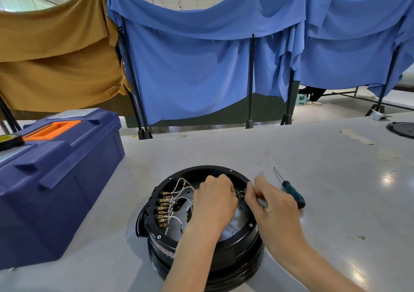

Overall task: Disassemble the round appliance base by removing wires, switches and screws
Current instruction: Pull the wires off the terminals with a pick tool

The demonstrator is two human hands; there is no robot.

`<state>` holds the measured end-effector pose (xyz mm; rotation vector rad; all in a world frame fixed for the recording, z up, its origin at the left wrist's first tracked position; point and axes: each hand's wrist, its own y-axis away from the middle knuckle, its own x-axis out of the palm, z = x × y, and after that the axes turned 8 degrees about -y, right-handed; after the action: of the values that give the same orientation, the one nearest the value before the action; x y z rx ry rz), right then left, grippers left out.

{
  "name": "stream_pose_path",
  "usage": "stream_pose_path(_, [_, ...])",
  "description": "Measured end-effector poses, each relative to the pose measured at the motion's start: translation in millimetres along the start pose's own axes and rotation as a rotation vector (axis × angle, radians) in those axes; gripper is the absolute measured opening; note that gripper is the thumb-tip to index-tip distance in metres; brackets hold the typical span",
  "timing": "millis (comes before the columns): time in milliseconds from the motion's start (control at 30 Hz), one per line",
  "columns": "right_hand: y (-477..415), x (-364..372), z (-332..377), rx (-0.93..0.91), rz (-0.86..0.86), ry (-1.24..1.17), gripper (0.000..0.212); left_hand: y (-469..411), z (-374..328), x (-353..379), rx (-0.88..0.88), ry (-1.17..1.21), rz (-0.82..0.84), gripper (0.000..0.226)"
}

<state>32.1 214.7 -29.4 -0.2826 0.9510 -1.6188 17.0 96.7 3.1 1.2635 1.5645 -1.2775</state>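
A dark blue toolbox [56, 168] with an orange handle [51, 130] stands at the left of the grey table [336, 213]. The black round appliance base [201, 260] sits at the near centre, open side up. A row of brass terminals [163, 208] with white wires [179, 193] lines its left inner wall. The left hand [215, 204] reaches into the base from the near side, fingers curled down at the right inner wall. Whether they pinch the small brass part [239, 195] there cannot be told. Just right of it, over the rim, the right hand [273, 206] grips a slim metal tool [262, 202] pointing at that part. A green-handled screwdriver [293, 194] lies on the table just beyond the right hand. A black round plate [402, 130] lies at the far right.
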Motion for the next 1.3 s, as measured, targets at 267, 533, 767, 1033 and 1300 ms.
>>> stream_pose_path(267, [1,4,-4,-0.003,0.011,0.024,0.057,1,-1,0,0.003,-0.011,-0.012,0.012])
stream_pose_path(533, [0,5,-11,0.119,-0.078,-0.217,0.046,0,-1,1,0.007,-0.047,-0.031,0.022])
stream_pose_path(767, [2,4,-9,0.114,-0.120,-0.222,0.048,2,-3,-2,-0.008,-0.050,-0.011,0.012])
stream_pose_path(1033, [2,3,-7,0.010,0.003,-0.096,0.058,2,-3,-2,0.006,-0.038,-0.015,0.007])
stream_pose_path(1300, [-2,-2,4,-0.150,0.085,0.167,0.025,2,-2,-3,0.014,-0.031,0.009,0.007])
